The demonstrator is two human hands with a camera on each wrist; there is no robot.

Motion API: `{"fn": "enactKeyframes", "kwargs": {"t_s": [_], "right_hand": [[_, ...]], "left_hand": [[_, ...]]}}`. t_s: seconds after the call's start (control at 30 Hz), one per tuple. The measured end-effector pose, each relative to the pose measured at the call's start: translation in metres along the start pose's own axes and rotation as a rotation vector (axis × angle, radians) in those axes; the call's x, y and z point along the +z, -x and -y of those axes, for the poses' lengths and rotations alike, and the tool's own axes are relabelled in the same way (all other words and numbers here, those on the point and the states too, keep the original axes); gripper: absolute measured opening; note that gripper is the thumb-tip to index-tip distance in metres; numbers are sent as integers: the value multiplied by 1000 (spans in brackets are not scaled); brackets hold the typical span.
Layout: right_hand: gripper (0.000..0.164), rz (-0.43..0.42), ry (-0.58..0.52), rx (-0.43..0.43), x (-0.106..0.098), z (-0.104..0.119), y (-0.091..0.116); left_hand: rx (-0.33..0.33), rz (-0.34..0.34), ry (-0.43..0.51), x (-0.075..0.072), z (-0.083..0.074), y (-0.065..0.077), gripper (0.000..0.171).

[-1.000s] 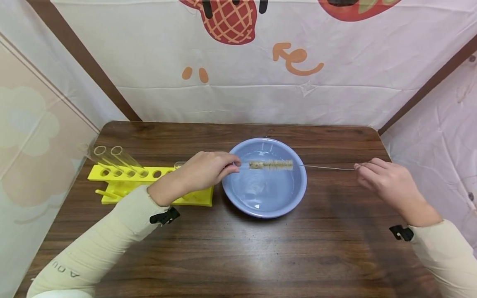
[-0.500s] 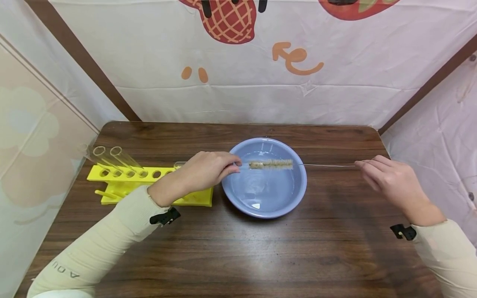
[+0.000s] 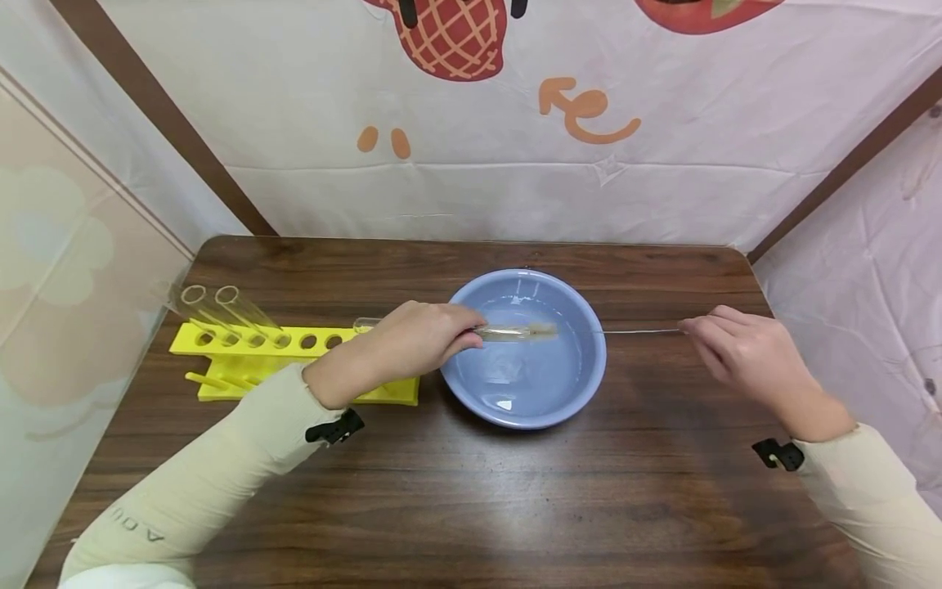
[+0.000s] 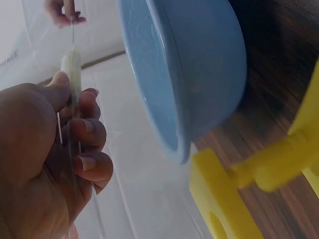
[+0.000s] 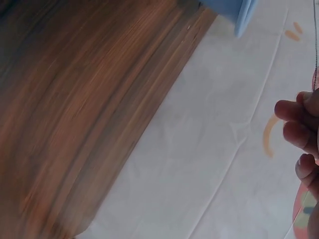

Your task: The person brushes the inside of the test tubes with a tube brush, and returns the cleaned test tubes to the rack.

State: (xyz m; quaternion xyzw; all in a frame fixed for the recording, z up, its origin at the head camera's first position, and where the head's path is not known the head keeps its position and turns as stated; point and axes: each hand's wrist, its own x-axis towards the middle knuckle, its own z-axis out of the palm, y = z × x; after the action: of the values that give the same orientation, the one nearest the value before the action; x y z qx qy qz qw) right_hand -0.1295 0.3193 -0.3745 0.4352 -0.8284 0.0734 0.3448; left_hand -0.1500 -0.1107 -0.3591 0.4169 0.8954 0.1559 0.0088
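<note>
My left hand [image 3: 419, 339] grips a clear glass test tube [image 3: 503, 332] lying level over the blue basin [image 3: 524, 423], its mouth toward the right. Inside the tube sit most of the pale bristles of a test tube brush [image 3: 545, 330]; their right end sticks out of the mouth. The brush's thin twisted wire runs right, past the basin's rim, to my right hand [image 3: 751, 352], which pinches its end between thumb and fingers. In the left wrist view, the left thumb and curled fingers [image 4: 89, 128] wrap the tube, with bristles showing beyond the thumb.
A yellow test tube rack [image 3: 386, 393] stands left of the basin, partly behind my left forearm. Several glass tubes [image 3: 246, 309] lean out of its left end, and another tube's rim [image 3: 365, 325] shows beside my left hand. Water lies in the basin. A printed curtain hangs behind the dark wooden table [image 3: 515, 507].
The brush has slid left, deeper into the tube; fewer bristles show outside the mouth. My right hand has moved slightly left, and the left hand with the tube a little right.
</note>
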Motion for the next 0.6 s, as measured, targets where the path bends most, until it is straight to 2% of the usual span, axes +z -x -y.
{"fn": "enactKeyframes", "kwargs": {"t_s": [0.3, 0.6], "right_hand": [[35, 36, -57, 1, 19, 11, -16], [32, 42, -123, 6, 34, 27, -36]], "left_hand": [[-33, 6, -9, -2, -4, -8, 29], [-24, 22, 0, 0, -9, -15, 29]]}}
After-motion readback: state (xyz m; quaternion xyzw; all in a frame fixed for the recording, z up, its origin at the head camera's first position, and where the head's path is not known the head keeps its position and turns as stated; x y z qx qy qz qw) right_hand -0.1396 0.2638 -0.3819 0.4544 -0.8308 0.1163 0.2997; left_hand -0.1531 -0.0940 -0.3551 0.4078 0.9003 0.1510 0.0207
